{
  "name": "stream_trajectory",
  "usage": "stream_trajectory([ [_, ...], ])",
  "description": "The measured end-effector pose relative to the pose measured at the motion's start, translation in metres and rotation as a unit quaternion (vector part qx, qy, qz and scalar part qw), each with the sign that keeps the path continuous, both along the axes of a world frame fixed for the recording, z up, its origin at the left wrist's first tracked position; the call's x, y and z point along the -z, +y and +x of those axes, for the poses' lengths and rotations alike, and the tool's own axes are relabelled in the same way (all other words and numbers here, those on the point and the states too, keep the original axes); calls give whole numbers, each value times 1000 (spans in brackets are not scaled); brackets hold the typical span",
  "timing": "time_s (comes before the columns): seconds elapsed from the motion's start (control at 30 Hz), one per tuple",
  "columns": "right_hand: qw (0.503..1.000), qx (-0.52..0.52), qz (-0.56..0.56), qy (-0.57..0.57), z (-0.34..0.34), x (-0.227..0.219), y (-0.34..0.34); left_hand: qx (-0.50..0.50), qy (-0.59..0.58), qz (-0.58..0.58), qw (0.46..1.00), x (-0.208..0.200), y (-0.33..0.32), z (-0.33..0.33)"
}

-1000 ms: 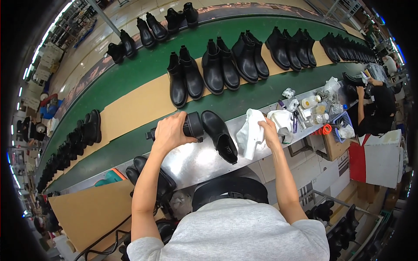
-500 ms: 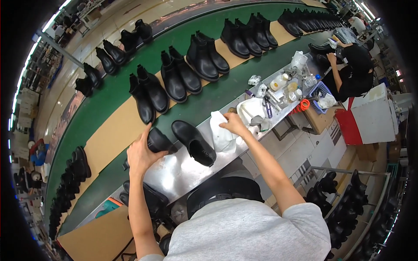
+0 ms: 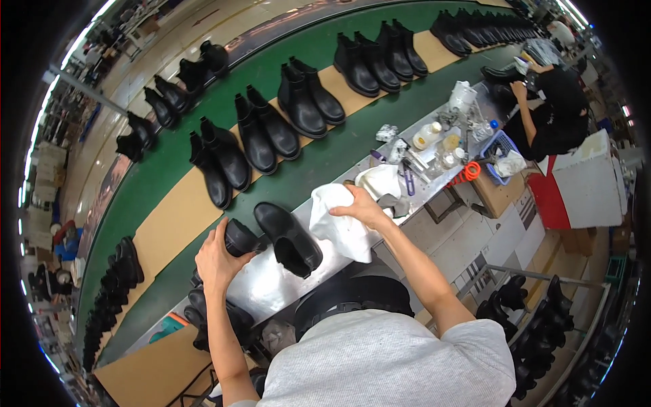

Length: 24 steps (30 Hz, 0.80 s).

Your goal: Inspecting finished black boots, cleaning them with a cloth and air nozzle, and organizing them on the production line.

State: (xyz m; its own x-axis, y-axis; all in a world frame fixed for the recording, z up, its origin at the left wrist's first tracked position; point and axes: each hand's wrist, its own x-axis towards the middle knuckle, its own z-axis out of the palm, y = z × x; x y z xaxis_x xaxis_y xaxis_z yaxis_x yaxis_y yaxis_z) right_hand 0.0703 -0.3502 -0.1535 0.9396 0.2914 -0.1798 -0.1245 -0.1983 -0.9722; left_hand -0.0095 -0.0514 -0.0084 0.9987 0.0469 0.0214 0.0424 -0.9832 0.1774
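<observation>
My left hand [image 3: 218,261] is closed around a black boot [image 3: 241,237], its sole end showing above the thumb. Much of that boot lies hidden behind the hand. Beside it, a second black boot [image 3: 288,237] lies on the metal bench [image 3: 271,285] with its opening toward me. My right hand [image 3: 365,207] pinches a white cloth [image 3: 332,220], which hangs down just right of the second boot. Past this hand, another white cloth [image 3: 380,180] rests on the bench.
Pairs of black ankle boots [image 3: 258,139] stand on a cardboard strip [image 3: 173,217] along the green conveyor [image 3: 169,149]. Bottles [image 3: 427,134], tools and a blue basket [image 3: 498,152] crowd the bench's right. A co-worker [image 3: 553,102] sits beyond. A boot rack [image 3: 542,319] stands at lower right.
My right hand has brought the white cloth left and nearer to me, closer to the second boot. The left hand keeps its hold on its boot. The view has shifted slightly.
</observation>
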Motion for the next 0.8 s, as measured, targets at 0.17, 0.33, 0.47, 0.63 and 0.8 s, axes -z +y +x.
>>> stream_trajectory([
  [0.17, 993, 78, -84, -6, -16, -25, -42, 12, 33, 37, 999, -1, -5, 22],
  [0.33, 946, 149, -142, -250, -47, -46, -105, -45, -50, 14, 998, -44, -2, 44],
  [0.47, 892, 348, 256, -135, -67, -14, -172, -4, -201, -10, 980, -107, -58, 55],
  [0.63, 769, 542, 336, -40, -14, -12, -303, 131, -98, -101, 981, -104, -119, 50],
  [0.8, 800, 544, 251, 11, 88, 37, -429, 184, 39, -15, 982, -39, -171, 48],
])
